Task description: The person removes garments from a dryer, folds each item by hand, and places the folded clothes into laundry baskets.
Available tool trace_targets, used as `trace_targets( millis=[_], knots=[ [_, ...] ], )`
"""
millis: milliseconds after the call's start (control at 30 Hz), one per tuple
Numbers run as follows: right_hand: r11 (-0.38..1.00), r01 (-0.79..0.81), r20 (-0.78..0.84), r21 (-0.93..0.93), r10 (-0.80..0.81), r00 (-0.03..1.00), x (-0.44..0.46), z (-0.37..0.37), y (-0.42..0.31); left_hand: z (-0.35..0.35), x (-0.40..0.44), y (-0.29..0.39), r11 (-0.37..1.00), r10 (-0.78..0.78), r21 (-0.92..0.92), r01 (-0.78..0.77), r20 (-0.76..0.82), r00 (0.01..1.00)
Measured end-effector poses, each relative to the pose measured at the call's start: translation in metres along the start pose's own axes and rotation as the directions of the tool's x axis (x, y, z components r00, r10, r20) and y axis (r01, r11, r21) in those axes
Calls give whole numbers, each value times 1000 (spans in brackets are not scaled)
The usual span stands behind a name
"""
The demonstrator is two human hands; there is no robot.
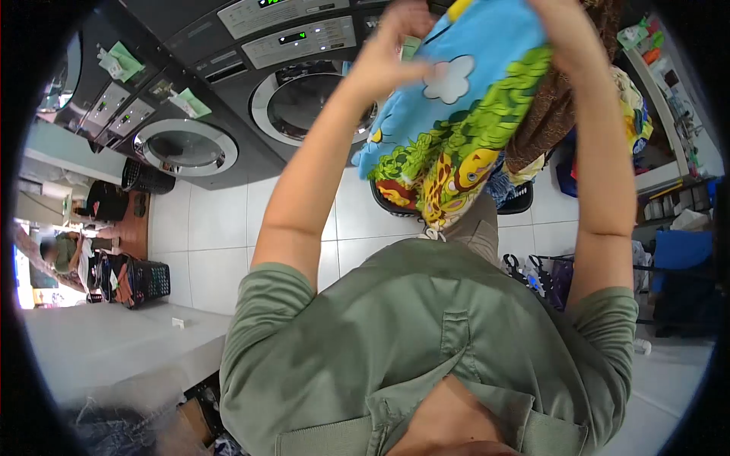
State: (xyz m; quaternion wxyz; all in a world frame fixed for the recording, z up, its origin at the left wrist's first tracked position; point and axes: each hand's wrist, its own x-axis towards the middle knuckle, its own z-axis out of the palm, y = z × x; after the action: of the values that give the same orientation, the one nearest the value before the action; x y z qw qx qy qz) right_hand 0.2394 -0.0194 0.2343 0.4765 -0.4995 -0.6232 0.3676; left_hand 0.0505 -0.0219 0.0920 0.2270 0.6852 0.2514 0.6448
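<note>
A bright cloth [494, 76] with a blue ground, a white cloud, green leaves and cartoon animals hangs in front of me, its lower end over a dark basket [518, 202]. My right hand [564, 34] grips its upper right side, the fingertips hidden. At the left edge of the cloth is my left hand [386, 57], blurred, with thumb and fingers apart and the thumb across the fabric. A brown patterned cloth [544, 125] hangs behind, beside my right forearm. More fabric [498, 185] lies in the basket.
Dark front-loading machines with round doors [304, 106] [186, 147] line the far side, some with lit displays. A black laundry basket [148, 280] with clothes stands at left, near another person [67, 254]. Shelves with small items [684, 114] are at right, above bags [559, 277].
</note>
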Motion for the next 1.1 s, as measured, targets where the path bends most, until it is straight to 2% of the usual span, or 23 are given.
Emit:
trace_targets(
  millis=[33,67,100,133,167,200,233,267,300,400,533,600,667,700,733,767,800,867,933,967,1000,1033,1100],
  knots=[
    [969,169,-25,182,-167,986,-12,-9,-7,-10,-37,-19,967,-179,200,156,102,979],
    [892,80,136,444,-155,978,19,-40,3,-23,-72,-40,873,-366,401,278,162,916],
    [742,-101,299,663,-139,944,50,-70,12,-39,-98,-58,650,-625,688,323,243,741],
    [570,-309,449,761,-119,886,81,-100,22,-50,-139,-89,535,-532,832,146,197,824],
    [683,98,243,724,-385,891,34,-84,-1,-58,-167,-105,488,-664,804,341,89,742],
    [701,337,115,628,-512,851,53,-117,-7,-63,-189,-114,413,-779,750,517,-3,627],
    [685,562,-22,464,-625,780,72,-150,-13,-67,-204,-125,415,-777,747,519,-6,630],
    [637,723,-153,268,-713,684,91,-182,-19,-71,-218,-135,463,-812,546,698,-54,581],
    [671,715,-223,196,-679,699,95,-200,-16,-75,-223,-140,476,-850,307,824,-81,521],
    [897,403,-282,181,-345,895,89,-220,26,-98,-200,-110,455,-835,344,821,-156,528],
    [976,137,-332,169,-74,940,54,-276,81,-139,-175,-35,529,-730,513,677,-132,670],
    [964,157,-320,216,-82,944,7,-339,126,-158,-174,1,578,-742,450,680,-57,668],
    [901,283,-319,328,-176,931,-47,-386,161,-187,-156,37,553,-828,421,719,179,532],
    [791,295,165,535,-441,882,-49,-353,144,-204,-146,44,593,-805,299,748,252,537],
    [778,278,281,563,-496,822,-56,-349,150,-213,-138,47,612,-776,172,772,322,543],
    [810,242,180,534,-389,903,-48,-360,167,-212,-126,38,669,-694,8,744,367,620],
    [869,118,-49,480,-108,993,-21,-396,198,-203,-100,34,691,-649,-22,723,421,633],
    [900,-73,-277,430,209,938,12,-331,201,-189,-64,13,608,-789,163,777,232,568],
    [899,-39,-211,436,144,967,18,-320,201,-175,-39,4,347,-821,693,632,-102,562],
    [877,35,-218,479,80,973,11,-322,201,-164,-35,3,724,-454,574,382,-19,891],
    [850,78,-220,522,45,974,0,-323,207,-159,-29,4,674,-521,552,490,-115,846],
    [887,-75,-282,455,224,933,9,-331,227,-159,-33,-3,620,-465,652,436,-142,874],
    [889,-48,-230,456,170,958,1,-327,241,-163,-33,-12,489,-336,828,273,-110,936]
  ],
)
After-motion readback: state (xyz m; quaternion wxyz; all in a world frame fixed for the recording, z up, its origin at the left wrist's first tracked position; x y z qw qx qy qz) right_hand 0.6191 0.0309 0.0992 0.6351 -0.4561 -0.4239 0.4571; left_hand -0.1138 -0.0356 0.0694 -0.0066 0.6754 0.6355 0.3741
